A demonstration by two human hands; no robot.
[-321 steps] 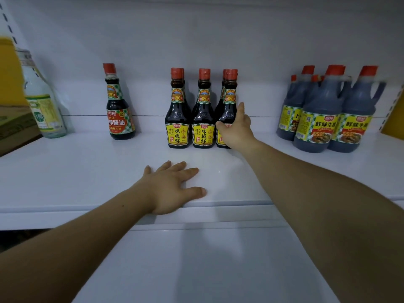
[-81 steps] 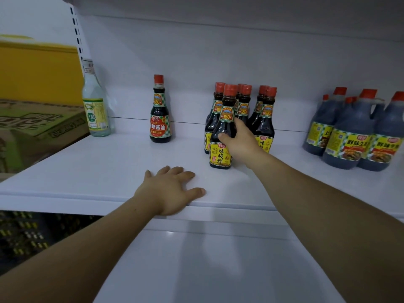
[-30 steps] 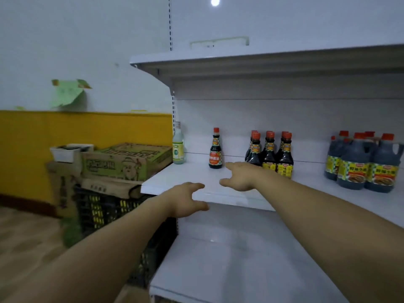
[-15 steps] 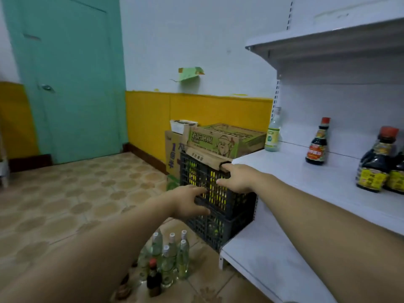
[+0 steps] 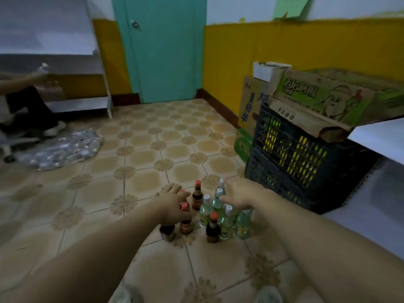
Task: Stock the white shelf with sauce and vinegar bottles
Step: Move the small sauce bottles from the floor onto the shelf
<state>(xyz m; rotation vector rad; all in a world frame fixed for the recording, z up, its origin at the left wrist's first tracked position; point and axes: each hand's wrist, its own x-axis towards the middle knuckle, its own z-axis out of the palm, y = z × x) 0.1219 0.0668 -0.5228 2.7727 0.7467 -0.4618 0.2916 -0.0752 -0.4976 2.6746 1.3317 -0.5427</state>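
A cluster of bottles stands on the tiled floor. Dark sauce bottles with red caps point(image 5: 212, 227) are on the left and front, and clear green-labelled vinegar bottles with white caps point(image 5: 226, 224) are on the right. My left hand point(image 5: 172, 203) hovers over the red-capped sauce bottles point(image 5: 185, 219) with fingers spread, holding nothing. My right hand point(image 5: 239, 196) reaches over the vinegar bottles, fingers relaxed and empty. Only a corner of the white shelf point(image 5: 380, 136) shows at the right edge.
A dark plastic crate point(image 5: 295, 162) with cardboard boxes point(image 5: 328, 97) on top stands right of the bottles. A teal door point(image 5: 161, 47) is at the back. A person point(image 5: 26, 106) sits at far left beside a pile of clear bottles point(image 5: 63, 147) and another white shelf point(image 5: 65, 51).
My view swung left and down from the shelf to the floor. Both hands left the shelf edge and now reach down over the bottles on the floor.
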